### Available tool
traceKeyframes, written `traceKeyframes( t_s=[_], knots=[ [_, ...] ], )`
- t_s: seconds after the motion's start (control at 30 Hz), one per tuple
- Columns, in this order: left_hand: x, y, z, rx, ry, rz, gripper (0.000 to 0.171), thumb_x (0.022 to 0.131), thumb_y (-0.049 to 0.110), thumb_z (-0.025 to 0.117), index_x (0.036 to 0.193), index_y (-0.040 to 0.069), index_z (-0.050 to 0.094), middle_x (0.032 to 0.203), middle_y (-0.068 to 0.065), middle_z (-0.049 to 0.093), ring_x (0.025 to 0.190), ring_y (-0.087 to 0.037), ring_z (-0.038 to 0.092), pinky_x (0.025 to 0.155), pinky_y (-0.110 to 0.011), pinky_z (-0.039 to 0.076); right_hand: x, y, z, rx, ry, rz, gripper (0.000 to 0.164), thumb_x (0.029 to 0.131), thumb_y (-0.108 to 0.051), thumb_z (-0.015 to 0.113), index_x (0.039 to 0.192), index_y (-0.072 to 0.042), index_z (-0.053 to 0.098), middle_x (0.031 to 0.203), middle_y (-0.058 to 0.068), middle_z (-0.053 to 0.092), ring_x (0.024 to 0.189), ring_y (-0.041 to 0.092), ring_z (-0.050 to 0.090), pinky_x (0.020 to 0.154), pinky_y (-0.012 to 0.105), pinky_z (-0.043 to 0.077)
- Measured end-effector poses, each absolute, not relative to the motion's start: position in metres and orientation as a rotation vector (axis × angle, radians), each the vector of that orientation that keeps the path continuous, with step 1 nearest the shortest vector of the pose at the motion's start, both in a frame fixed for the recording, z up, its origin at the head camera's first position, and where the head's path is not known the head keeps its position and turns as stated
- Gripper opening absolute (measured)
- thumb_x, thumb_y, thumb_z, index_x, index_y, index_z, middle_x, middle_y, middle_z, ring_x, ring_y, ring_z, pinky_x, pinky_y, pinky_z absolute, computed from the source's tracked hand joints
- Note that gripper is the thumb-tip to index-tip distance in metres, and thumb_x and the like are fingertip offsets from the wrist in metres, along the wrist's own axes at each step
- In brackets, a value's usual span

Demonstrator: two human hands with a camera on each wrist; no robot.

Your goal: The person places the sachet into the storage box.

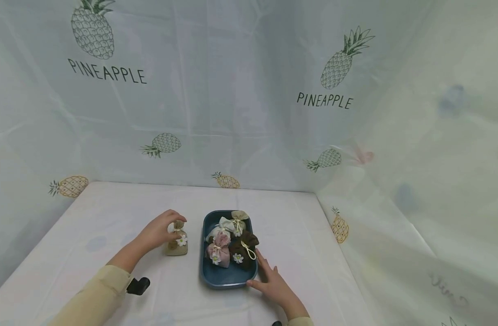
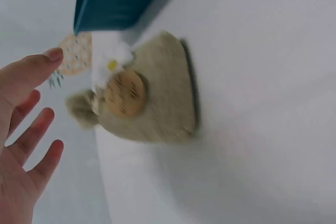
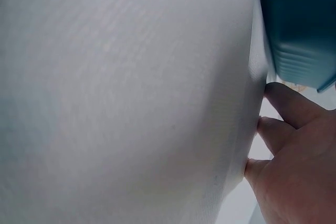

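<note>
A tan drawstring pouch stands upright on the white table, left of a blue tray. In the left wrist view the pouch carries a round wooden tag and a white flower. My left hand is around the pouch's tied top, its fingers spread and apart from the cloth in the wrist view. At the tray's near right corner is my right hand, thumb by the rim and fingers extended along the side. The right wrist view shows those fingertips down on the tabletop beside the tray.
Inside the tray sit a pink pouch, a dark brown pouch, a white pouch and a beige pouch. Pineapple-print sheeting hangs behind the table and along its right side.
</note>
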State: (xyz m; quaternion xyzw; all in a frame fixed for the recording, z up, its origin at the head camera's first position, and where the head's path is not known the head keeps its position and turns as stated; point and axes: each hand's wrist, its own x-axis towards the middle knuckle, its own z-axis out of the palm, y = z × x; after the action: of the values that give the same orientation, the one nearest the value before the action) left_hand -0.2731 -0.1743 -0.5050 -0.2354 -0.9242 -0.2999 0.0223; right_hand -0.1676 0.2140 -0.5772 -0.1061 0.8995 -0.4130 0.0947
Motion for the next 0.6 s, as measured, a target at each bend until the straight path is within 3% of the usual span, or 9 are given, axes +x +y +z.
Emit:
traceKeyframes(
  t_s=[0.37, 0.6],
  knots=[
    [-0.278, -0.18, -0.524, -0.391, -3.045, -1.11, 0.062, 0.077, 0.019, 0.084, 0.131, 0.008, 0.057, 0.129, -0.026, 0.041, 0.11, -0.041, 0.051, 0.082, -0.051, 0.05, -0.167, 0.214, -0.577, -0.324, 2.67, -1.233, 0.094, 0.084, -0.045, 0.074, 0.157, -0.027, 0.018, 0.153, 0.012, 0.036, 0.139, 0.047, 0.026, 0.109, 0.067, 0.001],
    [-0.284, -0.18, -0.537, -0.395, -3.089, -1.21, 0.073, 0.074, 0.014, 0.085, 0.137, 0.005, 0.048, 0.124, -0.03, 0.048, 0.106, -0.045, 0.056, 0.08, -0.052, 0.051, -0.168, 0.214, -0.58, -0.337, 2.677, -1.231, 0.093, 0.084, -0.045, 0.073, 0.157, -0.029, 0.018, 0.152, 0.011, 0.037, 0.139, 0.046, 0.025, 0.11, 0.066, 0.001]
  ],
)
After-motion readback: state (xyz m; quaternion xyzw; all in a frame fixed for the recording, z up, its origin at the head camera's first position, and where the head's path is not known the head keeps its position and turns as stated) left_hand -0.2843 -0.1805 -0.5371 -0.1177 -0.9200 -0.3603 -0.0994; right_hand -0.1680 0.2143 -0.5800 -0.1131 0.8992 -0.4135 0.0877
